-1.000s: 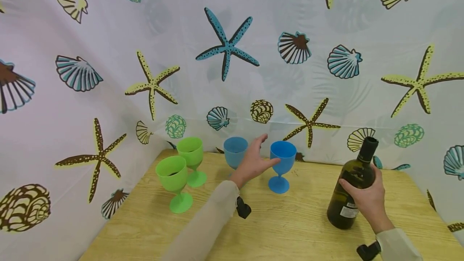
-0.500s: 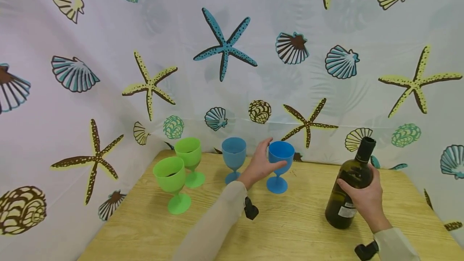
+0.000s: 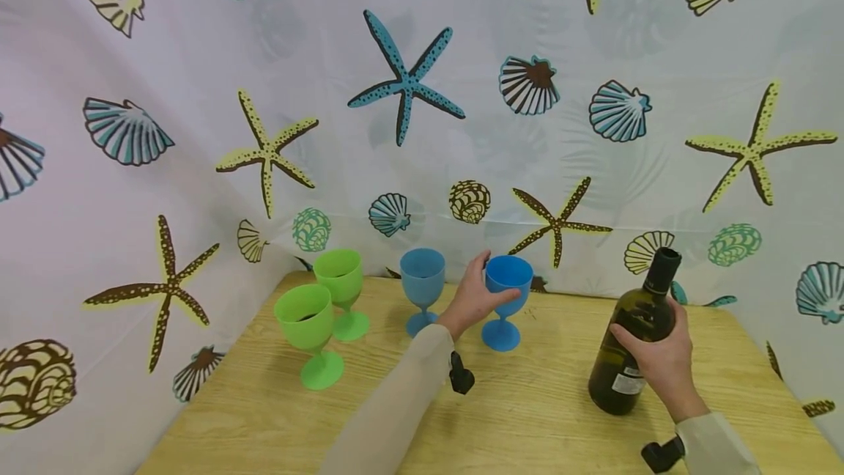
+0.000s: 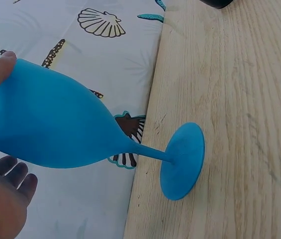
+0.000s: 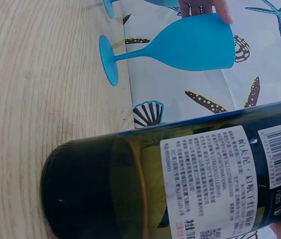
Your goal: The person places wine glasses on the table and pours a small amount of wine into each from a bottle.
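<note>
My left hand (image 3: pixel 476 297) holds the bowl of the right-hand blue goblet (image 3: pixel 510 278) near its rim, the thumb across the front and the fingers partly hidden behind. The left wrist view shows that goblet's bowl, thin stem and round foot, with the foot on the wood. At the right, my right hand (image 3: pixel 662 358) grips the upper body of a dark green wine bottle (image 3: pixel 623 369), which stands on the table without a stopper in its mouth. A printed white label (image 5: pixel 207 181) and a liquid line show on the bottle in the right wrist view.
A second blue goblet (image 3: pixel 422 277) stands left of my left hand. Two green goblets (image 3: pixel 305 317), with something dark inside, stand farther left on the wooden table (image 3: pixel 514 416). A cloth (image 3: pixel 316 35) printed with shells and starfish hangs behind and along the sides.
My left hand has moved right, from the gap between the blue goblets onto the right-hand one. The right hand keeps its grip on the bottle, which has hardly moved.
</note>
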The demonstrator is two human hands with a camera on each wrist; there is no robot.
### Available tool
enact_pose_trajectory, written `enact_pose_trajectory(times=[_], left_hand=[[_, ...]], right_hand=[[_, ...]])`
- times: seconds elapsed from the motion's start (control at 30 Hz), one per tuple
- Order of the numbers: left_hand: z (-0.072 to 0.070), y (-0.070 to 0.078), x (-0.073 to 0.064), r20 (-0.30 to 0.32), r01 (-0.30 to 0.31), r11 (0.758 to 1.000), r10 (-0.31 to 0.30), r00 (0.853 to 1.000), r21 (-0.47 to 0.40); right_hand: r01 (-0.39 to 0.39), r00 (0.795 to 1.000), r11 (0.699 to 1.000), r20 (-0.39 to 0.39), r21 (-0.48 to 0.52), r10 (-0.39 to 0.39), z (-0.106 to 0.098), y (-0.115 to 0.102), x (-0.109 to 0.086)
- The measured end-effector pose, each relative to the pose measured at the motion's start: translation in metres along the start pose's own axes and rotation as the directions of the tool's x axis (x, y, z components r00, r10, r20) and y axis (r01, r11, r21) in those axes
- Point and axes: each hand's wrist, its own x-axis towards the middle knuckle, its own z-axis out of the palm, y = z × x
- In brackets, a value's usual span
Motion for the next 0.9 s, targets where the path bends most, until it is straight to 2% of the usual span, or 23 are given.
enact_pose_trajectory(times=[0.4, 0.9], left_hand=[[0.0023, -0.0032, 0.0060, 0.012, 0.060, 0.996, -0.059, 0.998, -0.071], [0.0052, -0.0011, 0.0068, 0.026, 0.084, 0.994, -0.082, 0.996, -0.065]], right_hand=[[0.005, 1.000, 1.000, 0.001, 0.022, -0.005, 0.0017, 0.0005, 0.0010], [-0.002, 1.000, 1.000, 0.002, 0.016, 0.002, -0.0007, 0.0015, 0.0021]])
